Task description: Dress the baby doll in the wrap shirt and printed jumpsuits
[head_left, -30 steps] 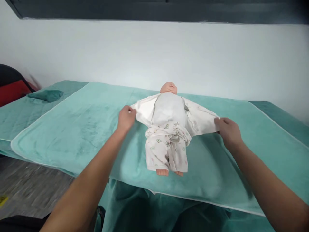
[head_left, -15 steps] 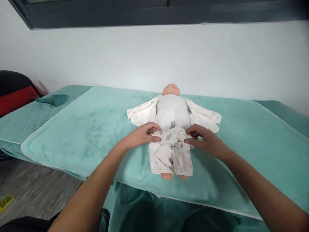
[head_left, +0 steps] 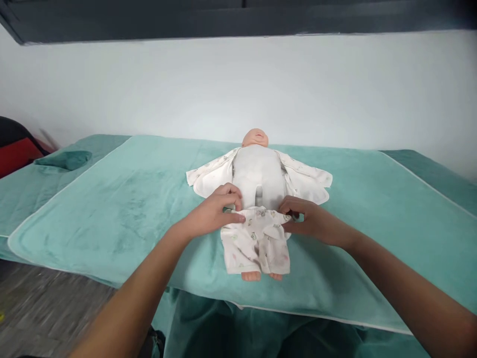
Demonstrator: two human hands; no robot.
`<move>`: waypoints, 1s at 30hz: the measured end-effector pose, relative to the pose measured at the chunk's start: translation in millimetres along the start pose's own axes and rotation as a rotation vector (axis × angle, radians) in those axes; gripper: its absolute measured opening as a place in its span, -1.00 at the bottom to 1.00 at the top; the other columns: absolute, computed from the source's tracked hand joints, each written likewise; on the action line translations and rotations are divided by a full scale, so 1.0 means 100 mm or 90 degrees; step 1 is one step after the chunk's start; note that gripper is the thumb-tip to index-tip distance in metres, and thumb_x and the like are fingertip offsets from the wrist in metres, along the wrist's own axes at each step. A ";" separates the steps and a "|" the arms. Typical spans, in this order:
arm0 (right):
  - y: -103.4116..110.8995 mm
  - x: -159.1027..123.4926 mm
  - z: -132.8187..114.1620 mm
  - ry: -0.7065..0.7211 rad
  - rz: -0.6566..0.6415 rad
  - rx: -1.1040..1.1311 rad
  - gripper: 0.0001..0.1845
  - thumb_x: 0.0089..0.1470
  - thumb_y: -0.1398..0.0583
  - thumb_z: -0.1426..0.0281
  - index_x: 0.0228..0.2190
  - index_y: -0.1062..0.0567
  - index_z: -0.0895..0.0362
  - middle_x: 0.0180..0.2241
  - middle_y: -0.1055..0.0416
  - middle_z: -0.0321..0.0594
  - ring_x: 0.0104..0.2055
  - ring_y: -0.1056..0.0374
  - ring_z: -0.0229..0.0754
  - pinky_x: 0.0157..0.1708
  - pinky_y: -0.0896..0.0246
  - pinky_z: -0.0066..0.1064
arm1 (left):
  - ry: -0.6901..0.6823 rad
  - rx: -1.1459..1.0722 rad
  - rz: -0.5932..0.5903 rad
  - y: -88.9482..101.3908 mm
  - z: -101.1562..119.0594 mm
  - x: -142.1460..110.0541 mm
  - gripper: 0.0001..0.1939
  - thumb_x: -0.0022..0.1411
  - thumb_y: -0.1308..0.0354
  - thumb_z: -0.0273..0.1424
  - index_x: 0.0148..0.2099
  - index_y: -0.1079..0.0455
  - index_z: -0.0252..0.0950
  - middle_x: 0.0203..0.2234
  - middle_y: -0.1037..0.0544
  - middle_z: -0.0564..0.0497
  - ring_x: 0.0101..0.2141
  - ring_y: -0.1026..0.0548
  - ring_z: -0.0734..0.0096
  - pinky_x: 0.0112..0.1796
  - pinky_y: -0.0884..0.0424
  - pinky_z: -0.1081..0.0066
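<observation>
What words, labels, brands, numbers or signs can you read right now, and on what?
No text is readable.
Printed trousers: motifs too small to tell if any include lettering.
Open white jacket: prints too small to read.
Yellow floor marking: blurred and cut off at the edge, unreadable.

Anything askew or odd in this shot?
On the doll, the top lies open, front panels splayed, and the patterned pants sit low, baring its lower torso, left hand and right hand at the waistband. No visible spill or damage.

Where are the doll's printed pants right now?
In the head view, the printed pants are on the lower body of the doll, just below and right of centre, their waistband between the left hand and the right hand.
</observation>
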State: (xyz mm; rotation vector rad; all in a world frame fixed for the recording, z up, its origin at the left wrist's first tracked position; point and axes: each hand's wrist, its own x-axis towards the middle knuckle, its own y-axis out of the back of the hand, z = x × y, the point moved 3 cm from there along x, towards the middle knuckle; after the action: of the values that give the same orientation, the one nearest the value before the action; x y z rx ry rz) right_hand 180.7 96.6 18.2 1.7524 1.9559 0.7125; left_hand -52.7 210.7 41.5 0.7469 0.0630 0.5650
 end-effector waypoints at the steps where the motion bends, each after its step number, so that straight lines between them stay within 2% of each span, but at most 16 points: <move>1: 0.00 0.00 -0.03 0.012 0.012 -0.008 -0.85 0.02 -0.29 0.25 -0.39 -0.48 0.05 -0.31 -0.40 -0.27 -0.32 -0.26 -0.17 -0.30 -0.20 -0.31 | -0.021 -0.006 0.028 -0.01 0.01 0.01 -0.83 0.22 -0.20 -0.26 -0.35 -0.36 -0.23 -0.07 -0.43 -0.03 -0.04 -0.42 0.28 -0.04 -0.31 0.35; 4: -0.02 0.03 -0.07 0.008 0.026 0.044 -0.80 0.09 -0.25 0.18 -0.32 -0.49 0.05 -0.30 -0.42 -0.26 -0.29 -0.28 -0.16 -0.27 -0.22 -0.31 | -0.034 -0.015 0.089 -0.10 0.01 0.05 -0.79 0.30 -0.11 -0.28 -0.37 -0.28 -0.23 -0.09 -0.49 -0.03 -0.06 -0.45 0.30 -0.04 -0.33 0.34; 6: -0.04 0.09 -0.09 -0.032 0.021 0.108 -0.69 0.15 -0.19 0.08 -0.29 -0.50 0.06 -0.35 -0.40 -0.27 -0.33 -0.25 -0.18 -0.34 -0.18 -0.35 | -0.015 -0.009 0.151 -0.15 0.02 0.10 -0.79 0.34 -0.07 -0.27 -0.35 -0.24 -0.22 -0.11 -0.52 -0.02 -0.09 -0.47 0.32 -0.07 -0.33 0.36; 9: -0.05 0.23 -0.14 -0.096 0.024 0.165 -0.55 0.16 -0.14 -0.03 -0.44 -0.46 0.11 -0.50 -0.30 -0.32 -0.46 -0.16 -0.25 -0.49 -0.03 -0.40 | 0.049 0.041 0.259 -0.18 0.04 0.20 -0.80 0.37 -0.02 -0.23 -0.29 -0.20 -0.20 -0.24 -0.56 0.03 -0.27 -0.49 0.36 -0.21 -0.31 0.38; 11: -0.05 0.33 -0.20 -0.114 0.022 0.205 -0.51 0.11 -0.18 -0.06 -0.51 -0.42 0.12 -0.53 -0.28 -0.33 -0.48 -0.15 -0.26 -0.50 0.00 -0.40 | 0.078 0.083 0.308 -0.19 0.07 0.29 -0.81 0.38 -0.01 -0.21 -0.25 -0.19 -0.19 -0.39 -0.51 0.08 -0.41 -0.42 0.39 -0.31 -0.25 0.39; 14: -0.01 0.46 -0.26 -0.109 0.021 0.314 -0.51 0.06 -0.22 -0.08 -0.48 -0.46 0.12 -0.46 -0.38 -0.29 -0.44 -0.23 -0.22 -0.46 -0.10 -0.38 | 0.069 0.086 0.337 -0.22 0.11 0.41 -0.83 0.38 0.01 -0.22 -0.23 -0.17 -0.19 -0.47 -0.41 0.11 -0.48 -0.34 0.41 -0.36 -0.20 0.41; 17: 0.09 0.47 -0.18 -0.120 0.038 0.378 -0.53 0.01 -0.27 -0.05 -0.50 -0.44 0.11 -0.52 -0.33 -0.31 -0.50 -0.19 -0.26 -0.51 -0.07 -0.38 | 0.058 0.053 0.313 -0.24 0.11 0.45 -0.82 0.37 0.01 -0.21 -0.24 -0.15 -0.19 -0.49 -0.35 0.13 -0.47 -0.32 0.43 -0.37 -0.20 0.42; 20: 0.22 0.35 0.09 -0.133 0.044 0.340 -0.58 0.00 -0.31 0.02 -0.49 -0.44 0.13 -0.54 -0.30 -0.34 -0.52 -0.16 -0.29 -0.51 -0.03 -0.41 | 0.099 0.028 0.246 -0.20 0.00 0.39 -0.78 0.34 -0.03 -0.17 -0.26 -0.19 -0.19 -0.54 -0.33 0.15 -0.49 -0.30 0.44 -0.41 -0.19 0.42; 22: 0.26 0.24 0.31 -0.140 0.031 0.267 -0.59 0.02 -0.31 0.04 -0.48 -0.45 0.14 -0.53 -0.30 -0.34 -0.49 -0.17 -0.30 -0.49 -0.01 -0.42 | 0.131 0.005 0.177 -0.13 -0.12 0.31 -0.74 0.28 -0.10 -0.13 -0.27 -0.26 -0.20 -0.51 -0.36 0.14 -0.48 -0.32 0.45 -0.42 -0.19 0.44; 25: 0.21 0.14 0.55 -0.144 0.011 0.143 -0.65 0.03 -0.30 0.09 -0.42 -0.44 0.13 -0.51 -0.28 -0.35 -0.46 -0.17 -0.28 -0.48 -0.01 -0.42 | 0.158 -0.071 0.038 -0.01 -0.29 0.21 -0.73 0.20 -0.18 -0.12 -0.27 -0.35 -0.23 -0.44 -0.41 0.10 -0.44 -0.34 0.45 -0.42 -0.22 0.45; 27: 0.16 0.16 0.55 -0.093 0.070 0.047 -0.75 0.06 -0.27 0.17 -0.39 -0.42 0.10 -0.49 -0.28 -0.35 -0.45 -0.17 -0.25 -0.46 -0.06 -0.39 | 0.165 -0.115 -0.023 0.03 -0.36 0.19 -0.74 0.18 -0.19 -0.15 -0.26 -0.36 -0.24 -0.41 -0.42 0.08 -0.40 -0.37 0.44 -0.39 -0.26 0.44; 28: 0.14 0.20 0.51 -0.047 0.131 -0.005 -0.81 0.07 -0.25 0.23 -0.39 -0.40 0.08 -0.48 -0.28 -0.34 -0.43 -0.18 -0.24 -0.43 -0.09 -0.37 | 0.157 -0.118 -0.018 0.05 -0.39 0.21 -0.75 0.19 -0.19 -0.16 -0.25 -0.35 -0.24 -0.39 -0.42 0.08 -0.38 -0.39 0.43 -0.36 -0.29 0.43; 30: 0.13 0.30 0.38 0.050 0.271 -0.085 -0.88 0.07 -0.22 0.32 -0.40 -0.36 0.06 -0.40 -0.32 -0.28 -0.37 -0.22 -0.19 -0.36 -0.15 -0.32 | 0.098 -0.076 0.081 0.07 -0.42 0.29 -0.77 0.21 -0.16 -0.18 -0.26 -0.33 -0.24 -0.31 -0.44 0.03 -0.27 -0.42 0.36 -0.27 -0.36 0.39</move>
State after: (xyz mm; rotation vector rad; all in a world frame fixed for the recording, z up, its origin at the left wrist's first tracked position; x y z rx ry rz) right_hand 210.5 131.1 -2.7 2.1054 1.5483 1.0408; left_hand -42.4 255.9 19.0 0.5926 0.1245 0.7406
